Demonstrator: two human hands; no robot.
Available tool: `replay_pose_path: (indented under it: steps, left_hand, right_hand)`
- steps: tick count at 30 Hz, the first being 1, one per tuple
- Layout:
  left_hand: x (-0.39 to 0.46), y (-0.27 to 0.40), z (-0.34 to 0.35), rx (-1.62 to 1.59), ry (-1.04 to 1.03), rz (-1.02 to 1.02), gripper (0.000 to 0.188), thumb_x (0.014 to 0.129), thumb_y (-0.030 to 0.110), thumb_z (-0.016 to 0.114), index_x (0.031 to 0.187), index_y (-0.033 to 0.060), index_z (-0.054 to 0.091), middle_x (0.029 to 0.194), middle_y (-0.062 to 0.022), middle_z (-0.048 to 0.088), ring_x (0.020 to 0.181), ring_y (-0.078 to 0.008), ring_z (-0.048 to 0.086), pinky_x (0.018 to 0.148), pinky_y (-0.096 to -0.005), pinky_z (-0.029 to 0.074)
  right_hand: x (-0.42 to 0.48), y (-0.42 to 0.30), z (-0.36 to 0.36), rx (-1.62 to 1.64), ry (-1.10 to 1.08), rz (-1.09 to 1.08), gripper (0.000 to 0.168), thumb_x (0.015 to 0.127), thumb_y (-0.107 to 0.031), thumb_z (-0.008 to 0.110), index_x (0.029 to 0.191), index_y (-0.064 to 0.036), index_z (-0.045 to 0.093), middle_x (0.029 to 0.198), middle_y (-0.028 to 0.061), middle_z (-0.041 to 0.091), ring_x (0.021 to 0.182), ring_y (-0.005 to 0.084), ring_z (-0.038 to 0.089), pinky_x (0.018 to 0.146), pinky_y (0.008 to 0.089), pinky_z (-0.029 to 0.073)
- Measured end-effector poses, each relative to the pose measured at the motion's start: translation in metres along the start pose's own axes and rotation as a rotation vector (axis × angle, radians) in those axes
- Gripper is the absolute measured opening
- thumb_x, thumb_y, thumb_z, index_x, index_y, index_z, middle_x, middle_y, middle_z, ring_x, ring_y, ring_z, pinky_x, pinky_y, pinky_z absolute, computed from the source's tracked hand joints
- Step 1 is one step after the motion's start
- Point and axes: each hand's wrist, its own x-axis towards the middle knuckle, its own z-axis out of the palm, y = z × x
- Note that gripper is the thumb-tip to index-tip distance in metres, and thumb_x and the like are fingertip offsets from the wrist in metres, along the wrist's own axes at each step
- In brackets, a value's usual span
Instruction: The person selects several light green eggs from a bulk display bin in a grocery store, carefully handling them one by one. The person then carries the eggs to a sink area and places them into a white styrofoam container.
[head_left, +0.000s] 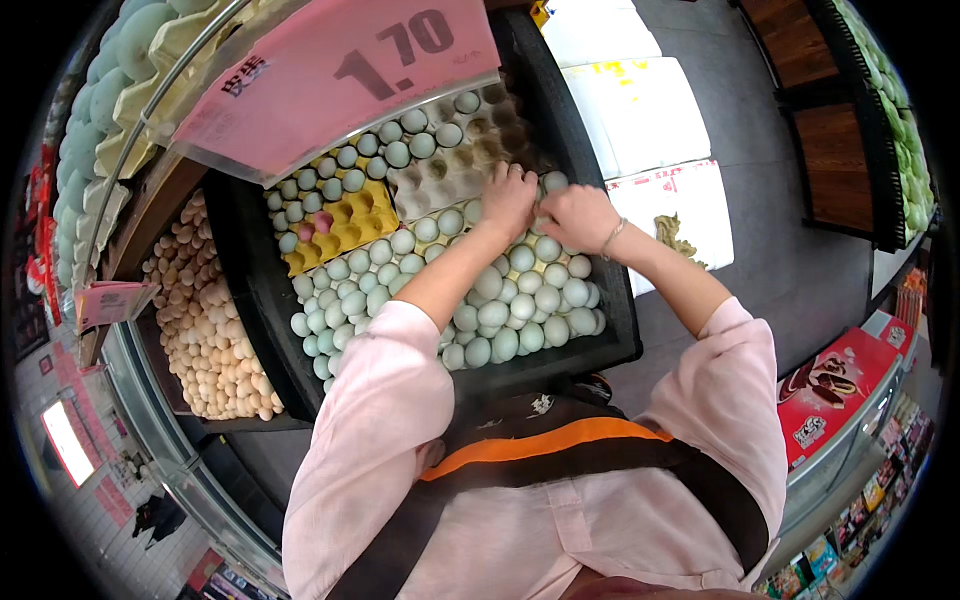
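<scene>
My left hand (511, 198) and my right hand (576, 217) are close together over the right side of a black egg bin (616, 300). Both have curled fingers, and whether either holds an egg is hidden. A pale egg (554, 181) shows just beyond my right hand. Under my forearms lie rows of pale blue-green eggs (493, 313), stacked thickest at the near right. Behind my left hand is a grey pulp egg tray (431, 187), partly filled. Beside it on the left, a yellow egg tray (360, 223) has eggs in some cups and two pink pieces.
A pink price sign (337, 82) hangs over the bin's far side. Brown eggs (217, 360) fill a bin to the left. White foam boxes (637, 120) line the right side, one with a crumpled olive cloth (679, 238). A red freezer (844, 382) stands at right.
</scene>
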Motion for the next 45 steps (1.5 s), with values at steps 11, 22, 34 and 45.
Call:
replay_pose_path:
  steps: [11, 22, 34, 45]
  left_hand:
    - [-0.005, -0.071, -0.020, -0.074, 0.317, -0.182, 0.046, 0.078, 0.023, 0.073, 0.120, 0.0079, 0.060, 0.119, -0.0150, 0.061, 0.117, -0.0353, 0.052, 0.098, -0.0480, 0.043]
    - [0.035, -0.135, -0.044, -0.115, 0.153, -0.219, 0.058, 0.075, 0.020, 0.080, 0.127, 0.0103, 0.058, 0.130, -0.0122, 0.057, 0.122, -0.0354, 0.051, 0.099, -0.0481, 0.044]
    - [0.030, -0.137, -0.054, -0.317, 0.133, -0.215, 0.051, 0.074, 0.033, 0.081, 0.118, 0.0130, 0.066, 0.122, -0.0100, 0.063, 0.116, -0.0320, 0.056, 0.095, -0.0443, 0.045]
    - [-0.100, -0.056, -0.039, -1.216, -0.094, -0.279, 0.050, 0.079, 0.015, 0.077, 0.126, 0.0059, 0.060, 0.112, -0.0089, 0.069, 0.096, -0.0139, 0.066, 0.085, -0.0279, 0.052]
  right_hand:
    - [0.185, 0.025, 0.006, 0.022, 0.425, 0.179, 0.026, 0.085, -0.015, 0.057, 0.109, -0.012, 0.066, 0.114, 0.0132, 0.063, 0.104, 0.0332, 0.064, 0.085, 0.0423, 0.055]
    - [0.256, 0.056, 0.057, -0.166, 0.492, -0.006, 0.034, 0.081, -0.018, 0.064, 0.113, -0.009, 0.064, 0.111, 0.0119, 0.065, 0.111, 0.0309, 0.059, 0.086, 0.0407, 0.054]
    - [0.122, 0.041, 0.002, 1.587, -0.070, 0.215, 0.043, 0.090, -0.016, 0.070, 0.129, -0.005, 0.056, 0.109, 0.0067, 0.066, 0.088, 0.0152, 0.067, 0.079, 0.0300, 0.057]
    - [-0.030, 0.011, 0.040, 1.278, -0.077, 0.291, 0.047, 0.085, -0.018, 0.072, 0.127, -0.005, 0.057, 0.104, 0.0067, 0.066, 0.078, 0.0121, 0.064, 0.073, 0.0269, 0.054]
